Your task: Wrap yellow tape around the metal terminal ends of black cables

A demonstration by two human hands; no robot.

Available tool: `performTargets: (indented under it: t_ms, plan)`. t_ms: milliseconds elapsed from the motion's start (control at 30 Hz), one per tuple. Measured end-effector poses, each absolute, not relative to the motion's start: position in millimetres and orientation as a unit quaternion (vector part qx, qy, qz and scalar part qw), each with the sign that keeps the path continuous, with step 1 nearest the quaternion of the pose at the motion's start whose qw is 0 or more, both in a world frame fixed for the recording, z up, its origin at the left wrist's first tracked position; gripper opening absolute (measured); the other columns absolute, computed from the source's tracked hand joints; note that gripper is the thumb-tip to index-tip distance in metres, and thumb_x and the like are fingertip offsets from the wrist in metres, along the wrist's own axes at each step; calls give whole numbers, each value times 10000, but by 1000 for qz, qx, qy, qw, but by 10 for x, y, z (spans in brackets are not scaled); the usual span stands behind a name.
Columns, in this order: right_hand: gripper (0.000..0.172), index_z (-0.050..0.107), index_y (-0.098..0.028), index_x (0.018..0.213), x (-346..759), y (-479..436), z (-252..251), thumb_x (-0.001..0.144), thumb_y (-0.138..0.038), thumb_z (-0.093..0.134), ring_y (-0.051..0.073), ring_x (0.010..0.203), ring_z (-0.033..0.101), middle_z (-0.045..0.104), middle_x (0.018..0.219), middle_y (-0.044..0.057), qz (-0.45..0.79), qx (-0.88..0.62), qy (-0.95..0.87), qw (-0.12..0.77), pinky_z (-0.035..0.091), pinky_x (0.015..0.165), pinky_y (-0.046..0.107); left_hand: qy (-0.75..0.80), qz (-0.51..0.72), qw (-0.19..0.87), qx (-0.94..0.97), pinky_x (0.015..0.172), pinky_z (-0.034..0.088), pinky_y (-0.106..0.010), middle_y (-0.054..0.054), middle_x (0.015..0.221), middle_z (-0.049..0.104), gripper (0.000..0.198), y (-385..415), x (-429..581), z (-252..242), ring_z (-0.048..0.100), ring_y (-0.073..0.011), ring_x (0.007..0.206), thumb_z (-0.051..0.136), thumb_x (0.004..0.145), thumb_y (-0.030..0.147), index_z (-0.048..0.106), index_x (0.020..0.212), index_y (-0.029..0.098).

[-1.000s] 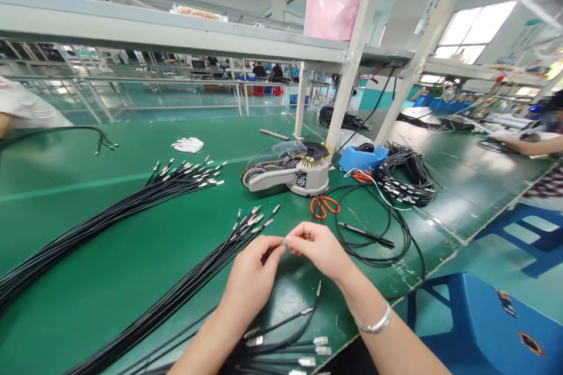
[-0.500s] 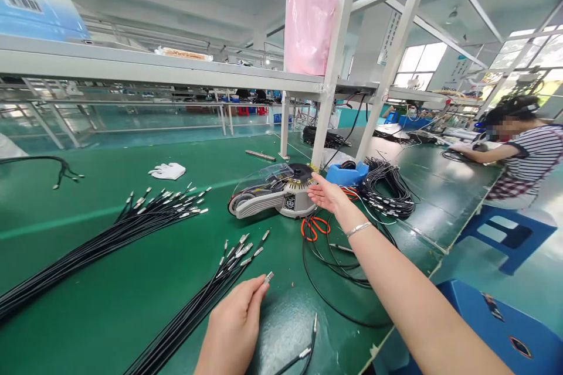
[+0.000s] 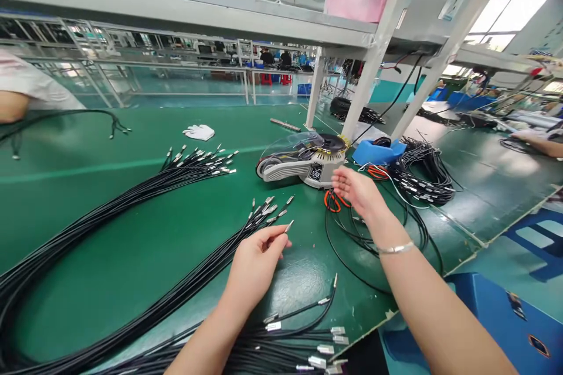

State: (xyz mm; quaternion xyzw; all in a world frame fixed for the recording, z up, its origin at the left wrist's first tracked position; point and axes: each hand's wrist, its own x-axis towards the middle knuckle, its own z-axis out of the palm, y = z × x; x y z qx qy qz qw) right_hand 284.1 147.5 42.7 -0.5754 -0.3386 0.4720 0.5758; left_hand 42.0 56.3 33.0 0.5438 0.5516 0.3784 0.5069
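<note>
Pinched in my left hand is a cable connector with a small metal tip. My right hand is beside the grey tape dispenser, at its right front, fingers loosely extended and nothing visible in them. Black cables with silver connector ends lie just behind my left hand, and a larger bundle curves round at the left. More cable ends spread along the front edge, below my hands. Orange-handled scissors lie under my right hand.
A blue holder and coiled black cables stand right of the dispenser. A white glove lies behind the bundles. White shelf posts rise at the back. Other people's arms show at far left and far right. A blue stool is at lower right.
The view has tilted down and shifted. My right hand has drawn back slightly from the dispenser's top towards its lower front. My left hand still holds the connector, now turned differently.
</note>
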Motion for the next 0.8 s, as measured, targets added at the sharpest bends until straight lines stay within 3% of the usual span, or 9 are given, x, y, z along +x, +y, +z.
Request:
performTargets:
  t_ms: [133, 300, 400, 567, 700, 800]
  plan:
    - [191, 686, -134, 819, 2854, 1069, 218, 727, -302, 693, 116, 638, 636, 702, 759, 49, 435, -588, -411, 545, 521, 594, 214, 540, 388, 542, 514, 559, 389, -227, -4, 706, 639, 331, 569, 427, 318, 486, -110, 596, 649, 712, 403, 702, 935, 164]
    - [246, 676, -137, 879, 3247, 974, 100, 753, -345, 639, 153, 709, 665, 721, 819, 84, 336, -645, -446, 521, 541, 658, 268, 545, 385, 547, 505, 527, 313, -213, 30, 641, 554, 348, 553, 427, 353, 389, -81, 554, 669, 698, 511, 665, 706, 163]
    - [252, 678, -141, 886, 3467, 992, 72, 778, -352, 591, 178, 748, 683, 730, 842, 95, 284, -682, -472, 482, 542, 691, 298, 553, 373, 565, 485, 505, 277, -213, 47, 608, 510, 372, 558, 437, 370, 331, -67, 516, 703, 652, 525, 657, 682, 158]
    - [176, 717, -207, 820, 3687, 842, 47, 718, -327, 639, 208, 808, 675, 742, 873, 52, 210, -735, -523, 378, 503, 765, 324, 564, 357, 548, 504, 560, 345, -226, 9, 701, 592, 384, 600, 458, 311, 442, -103, 596, 695, 652, 516, 713, 796, 160]
    - [151, 740, -240, 759, 3792, 677, -31, 626, -310, 723, 202, 758, 664, 740, 803, 19, 193, -750, -552, 309, 486, 712, 293, 562, 330, 512, 560, 660, 427, -260, -35, 819, 671, 389, 655, 454, 190, 573, -168, 741, 609, 725, 472, 718, 942, 169]
    - [98, 733, -239, 667, 3855, 646, -135, 577, -274, 753, 185, 670, 643, 719, 697, 3, 185, -756, -557, 291, 472, 644, 277, 567, 294, 412, 650, 726, 469, -291, -59, 920, 698, 345, 689, 454, 96, 623, -196, 810, 519, 778, 365, 710, 991, 172]
